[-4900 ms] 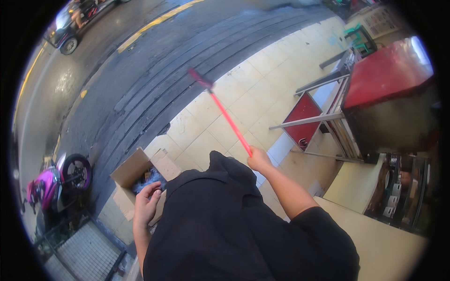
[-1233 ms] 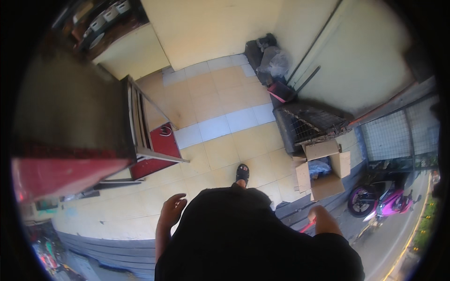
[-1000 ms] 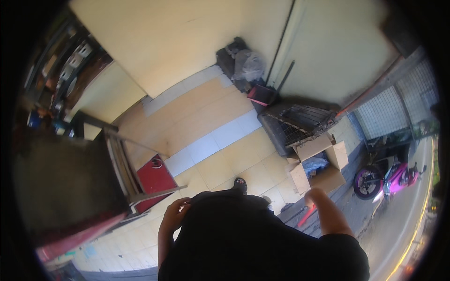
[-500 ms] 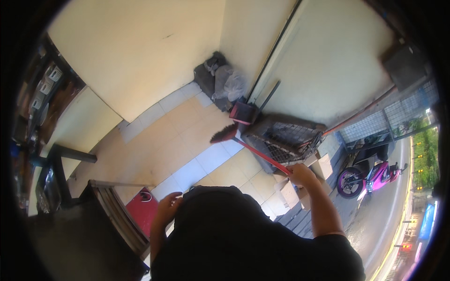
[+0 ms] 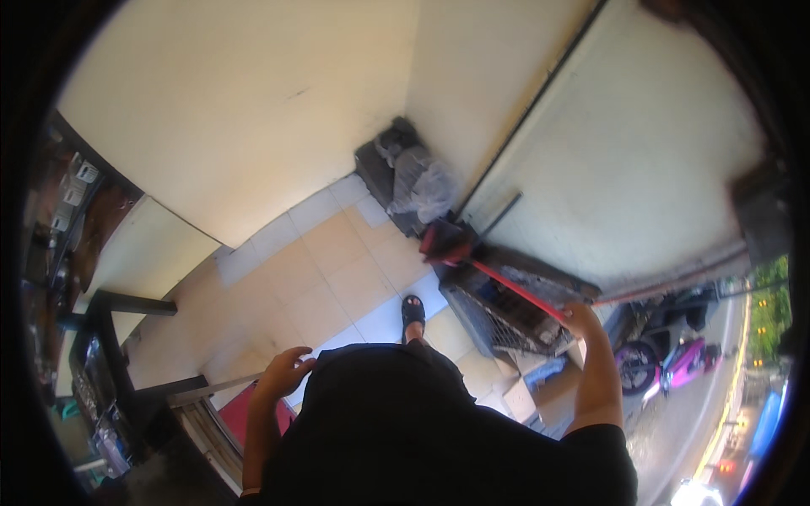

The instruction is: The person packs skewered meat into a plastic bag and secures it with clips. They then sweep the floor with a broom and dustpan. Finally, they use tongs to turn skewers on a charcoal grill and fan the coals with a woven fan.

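Note:
The red handle of a broom point(image 5: 519, 291) is gripped near its end by my right hand point(image 5: 580, 320), out to the right. The handle slants away to the far left over a grimy dark crate point(image 5: 494, 291). At its far end, the broom head overlaps a dark red dustpan point(image 5: 436, 239); whether they touch I cannot tell. The dustpan's dark handle leans by the wall. My left hand point(image 5: 289, 371) hangs beside my body with nothing in it, its fingers loosely bent and apart.
Grey bags and plastic point(image 5: 422, 187) are heaped in the wall corner. A cardboard box point(image 5: 558, 395) lies beside the crate, with a pink motorbike point(image 5: 685, 364) beyond it at the roadside. Dark frames point(image 5: 135, 301) stand at left. My sandalled foot point(image 5: 413, 317) is on the tiles.
The broom head has moved up and right, from over the floor to the dustpan. My right hand has moved right with the handle. A sandalled foot has come into view.

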Tool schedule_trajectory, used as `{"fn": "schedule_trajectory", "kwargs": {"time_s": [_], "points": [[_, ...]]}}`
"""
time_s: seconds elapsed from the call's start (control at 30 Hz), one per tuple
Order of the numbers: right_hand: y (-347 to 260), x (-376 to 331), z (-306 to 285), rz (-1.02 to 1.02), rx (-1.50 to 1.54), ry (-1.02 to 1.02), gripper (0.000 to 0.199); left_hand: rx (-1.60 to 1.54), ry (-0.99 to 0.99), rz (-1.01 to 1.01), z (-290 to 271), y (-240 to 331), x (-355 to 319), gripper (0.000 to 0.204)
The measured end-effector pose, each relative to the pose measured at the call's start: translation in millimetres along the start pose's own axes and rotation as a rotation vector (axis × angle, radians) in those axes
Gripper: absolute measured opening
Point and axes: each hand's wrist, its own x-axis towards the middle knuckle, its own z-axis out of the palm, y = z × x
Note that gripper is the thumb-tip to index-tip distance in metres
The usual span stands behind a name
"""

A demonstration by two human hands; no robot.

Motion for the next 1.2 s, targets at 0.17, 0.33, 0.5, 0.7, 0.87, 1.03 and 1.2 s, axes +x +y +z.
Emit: {"fn": "schedule_trajectory", "kwargs": {"time_s": [0.17, 0.33, 0.5, 0.7, 0.87, 1.03, 1.2], "points": [[57.0, 61.5, 5.4, 0.392, -0.253, 0.267, 0.054, -0.054, -0.08, -0.072, -4.1, 59.3, 51.6, 0.044], [-2.3, 177.1, 40.1, 0.351, 0.047, 0.325, 0.056, 0.178, 0.043, -0.021, -16.2, 85.4, 75.8, 0.046], [-196.7, 267.6, 118.9, -0.523, 0.047, -0.077, 0.044, 0.002, 0.054, -0.069, -18.7, 86.1, 80.6, 0.043], [-480.2, 254.3, 94.3, -0.938, 0.192, -0.368, 0.05, -0.196, 0.113, -0.141, -60.1, 51.4, 72.2, 0.054], [-624.8, 239.1, 64.4, -1.009, -0.049, -0.375, 0.055, -0.369, 0.266, -0.196, -106.1, -22.8, 69.2, 0.054], [-717.8, 235.6, 59.0, -0.923, -0.52, -0.391, 0.059, -0.44, 0.423, -0.25, -167.6, -117.3, 58.8, 0.053], [-840.7, 212.4, 50.4, -1.022, -0.386, -0.412, 0.058, -0.512, 0.668, -0.312, -239.5, -176.4, 36.9, 0.052]]}}
